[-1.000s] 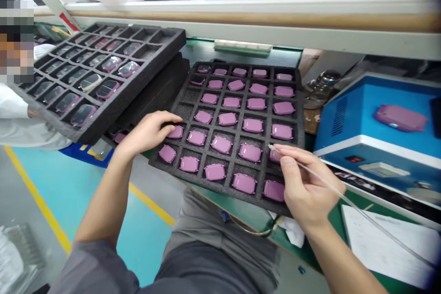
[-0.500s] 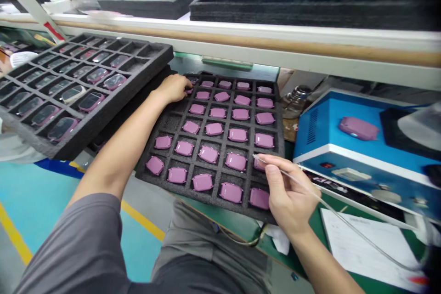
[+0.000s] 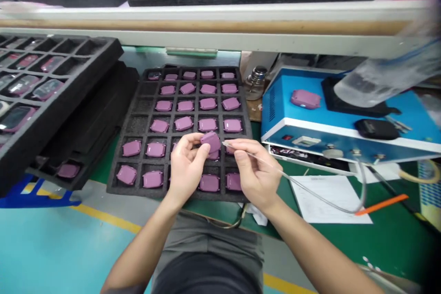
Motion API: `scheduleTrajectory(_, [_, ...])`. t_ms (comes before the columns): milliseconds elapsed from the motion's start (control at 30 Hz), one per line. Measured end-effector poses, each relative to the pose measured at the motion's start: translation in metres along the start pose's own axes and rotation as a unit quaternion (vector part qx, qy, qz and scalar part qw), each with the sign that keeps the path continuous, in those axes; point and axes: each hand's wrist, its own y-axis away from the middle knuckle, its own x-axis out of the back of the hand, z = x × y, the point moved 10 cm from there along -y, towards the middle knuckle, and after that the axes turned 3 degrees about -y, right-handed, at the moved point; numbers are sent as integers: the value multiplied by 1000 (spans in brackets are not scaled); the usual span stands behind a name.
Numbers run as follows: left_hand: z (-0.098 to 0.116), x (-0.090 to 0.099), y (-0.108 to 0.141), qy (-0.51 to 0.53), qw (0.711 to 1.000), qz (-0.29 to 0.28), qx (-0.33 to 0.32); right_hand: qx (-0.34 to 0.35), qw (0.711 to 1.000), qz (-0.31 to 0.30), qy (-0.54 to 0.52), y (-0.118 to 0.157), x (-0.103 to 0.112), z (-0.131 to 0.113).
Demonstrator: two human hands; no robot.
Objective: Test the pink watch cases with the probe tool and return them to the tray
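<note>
Above the near half of a black foam tray (image 3: 138, 125), my left hand (image 3: 188, 165) pinches a purple watch case (image 3: 210, 141) between thumb and fingers. My right hand (image 3: 260, 172) grips the end of a thin clear tube (image 3: 255, 157), its tip close to the right edge of that case. From my right hand the tube runs to the front of a blue box-shaped machine (image 3: 275, 124). More purple watch cases (image 3: 155, 149) lie one to a compartment in the tray, while several left-side compartments hold none. Both my hands hide part of the nearest rows.
A raised foam tray (image 3: 86, 69) of watches with dark screens overhangs stacked trays (image 3: 103, 115) on the left. Behind runs a shelf edge (image 3: 206, 39). One purple case (image 3: 306, 98) rests on the machine; papers (image 3: 330, 200) and an orange strip (image 3: 382, 204) lie before it.
My left hand has come from the tray's far left corner to its near middle, now carrying a purple watch case. My right hand still holds the tube. The view has swung right.
</note>
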Motion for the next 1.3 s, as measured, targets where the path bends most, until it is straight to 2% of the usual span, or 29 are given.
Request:
scheduleTrajectory(100, [4,0,-1,11,999,22,-37,6,1000,-18,6,-1,-3,-2])
scheduleTrajectory(233, [9,0,2,-25,997,24,-67,6,1000,-23,6,-2,-3,-3])
scheduleTrajectory(467, [-7,1,5,85,994,60,-26,-17,999,-19,-36,1,-3,2])
scheduleTrajectory(700, [-4,-1,6,73,995,55,-28,-13,998,-49,-25,1,-9,2])
scheduleTrajectory(1300, [-5,-1,5,81,995,50,-37,-34,998,-41,-38,3,-9,7])
